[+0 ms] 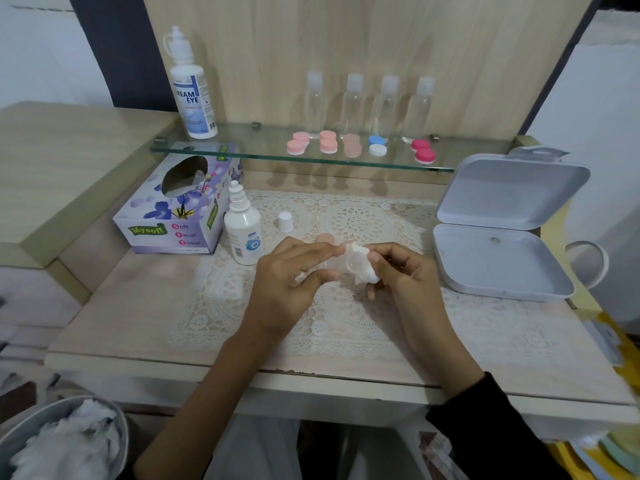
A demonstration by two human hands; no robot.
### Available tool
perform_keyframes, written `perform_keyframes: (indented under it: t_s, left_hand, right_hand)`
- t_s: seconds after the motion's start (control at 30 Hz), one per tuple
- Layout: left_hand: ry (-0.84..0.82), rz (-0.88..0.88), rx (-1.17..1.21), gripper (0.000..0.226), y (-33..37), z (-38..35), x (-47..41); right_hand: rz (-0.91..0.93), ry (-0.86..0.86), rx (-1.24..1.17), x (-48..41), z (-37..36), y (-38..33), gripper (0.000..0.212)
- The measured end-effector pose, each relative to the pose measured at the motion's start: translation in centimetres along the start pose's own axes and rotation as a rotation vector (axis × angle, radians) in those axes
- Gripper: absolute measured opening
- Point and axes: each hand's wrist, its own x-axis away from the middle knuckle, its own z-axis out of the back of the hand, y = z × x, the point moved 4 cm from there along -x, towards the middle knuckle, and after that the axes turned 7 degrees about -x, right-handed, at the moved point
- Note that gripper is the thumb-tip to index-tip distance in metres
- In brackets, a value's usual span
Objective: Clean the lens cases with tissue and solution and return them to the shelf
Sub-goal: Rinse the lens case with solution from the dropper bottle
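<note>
Over the mat, a lens case is pinched steady by the left hand for tissue gripped by the right hand.

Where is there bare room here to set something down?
The white lace mat is bare between the small white cap and the open grey tin. The glass shelf is free between the tall white bottle and the pink lens cases; rightward it is crowded.

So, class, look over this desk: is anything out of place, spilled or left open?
The small bottle stands uncapped; its white cap sits apart on the lace mat. A pink lid lies loose on the mat too. The grey box lies open. No spill shows.
</note>
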Motion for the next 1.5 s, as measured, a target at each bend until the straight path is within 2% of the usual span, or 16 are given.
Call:
perform_keyframes:
  t_s: [0.23, 0.37, 0.5, 0.63, 0.7, 0.8, 1.03, 1.17, 1.37, 1.5]
  left_hand:
    - [0.052, 0.033, -0.039, 0.029, -0.1, 0.2, 0.0]
    - [0.067, 0.065, -0.026, 0.031, -0.1, 0.2, 0.0]
    - [0.030, 0.021, -0.042, 0.031, 0.1, 0.1, -0.1]
    - [-0.039, 0.074, -0.026, 0.031, -0.3, -0.2, 0.0]
    - [-0.098, 0.101, -0.023, 0.031, -0.5, -0.5, 0.0]
    - [-0.157, 0.147, -0.021, 0.032, -0.7, -0.9, 0.0]
    - [-0.261, 0.216, -0.141, 0.033, -1.5, -1.5, 0.3]
    - [-0.269, 0.274, -0.162, 0.032, -1.6, -1.4, 0.3]
    - [-0.283, 0.287, -0.168, 0.045, -1.4, -1.1, 0.2]
    - [-0.266, 0.342, -0.039, 0.033, -1.5, -0.8, 0.0]
  right_hand:
    - [-0.079, -0.067, 0.086, -0.3, 0.0, 0.5, 0.014]
    - [-0.056, 0.001, 0.008, -0.3, 0.4, 0.1, 0.014]
    - [-0.018, -0.002, 0.042, -0.3, 0.7, 0.0, 0.013]
    - [0.030, 0.001, 0.044, -0.2, 0.5, 0.2, 0.011]
    - [0.099, 0.020, 0.142, -0.4, 1.0, 0.5, 0.009]
    - [0.207, 0.022, 0.440, -0.4, 1.6, 0.4, 0.009]
    - [0.259, 0.070, 0.696, -1.2, 2.6, 0.6, 0.008]
    - [0.271, 0.077, 0.728, -1.4, 2.9, 0.6, 0.007]
    - [0.328, 0.121, 0.740, -1.2, 2.4, 0.2, 0.005]
    - [0.339, 0.138, 0.736, -0.9, 2.1, -0.1, 0.007]
